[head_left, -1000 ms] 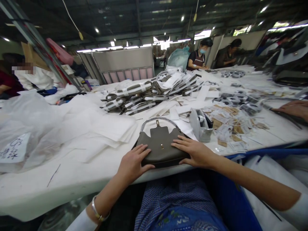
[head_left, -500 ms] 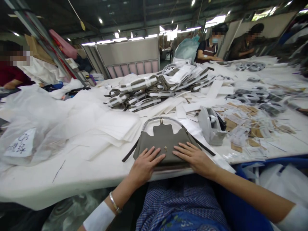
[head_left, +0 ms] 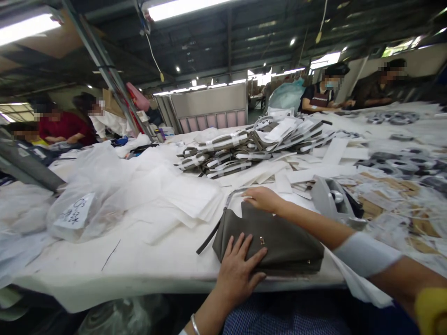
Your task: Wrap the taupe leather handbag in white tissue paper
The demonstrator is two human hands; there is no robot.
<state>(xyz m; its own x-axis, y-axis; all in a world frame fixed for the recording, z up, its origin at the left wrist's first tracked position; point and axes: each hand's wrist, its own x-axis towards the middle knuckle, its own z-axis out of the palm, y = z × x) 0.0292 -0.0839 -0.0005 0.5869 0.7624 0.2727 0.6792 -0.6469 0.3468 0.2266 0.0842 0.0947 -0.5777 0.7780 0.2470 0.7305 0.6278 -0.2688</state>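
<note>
A dark olive-grey handbag [head_left: 286, 237] lies at the table's front edge, a small gold clasp on its front and a dark strap end sticking out at its left. My left hand [head_left: 239, 265] rests flat on the bag's front left of the clasp, fingers spread. At the bag's far edge, my right hand [head_left: 263, 199] has its fingers curled over the end of the flap, beside the wrapped handle [head_left: 230, 199]. Those fingers hide the flap's tip and part of the handle.
Behind the bag are a pile of wrapped grey straps [head_left: 223, 153] and white foam sheets [head_left: 192, 195]. A grey tape dispenser [head_left: 330, 200] stands to the right, near brown tags [head_left: 373, 209] and tape rolls [head_left: 408, 160]. A labelled plastic bag [head_left: 75, 214] lies left. Several people work around the table.
My right hand has left the bag's front and reached to its far edge at the flap tip. My left hand stays on the front. The view has shifted left and up.
</note>
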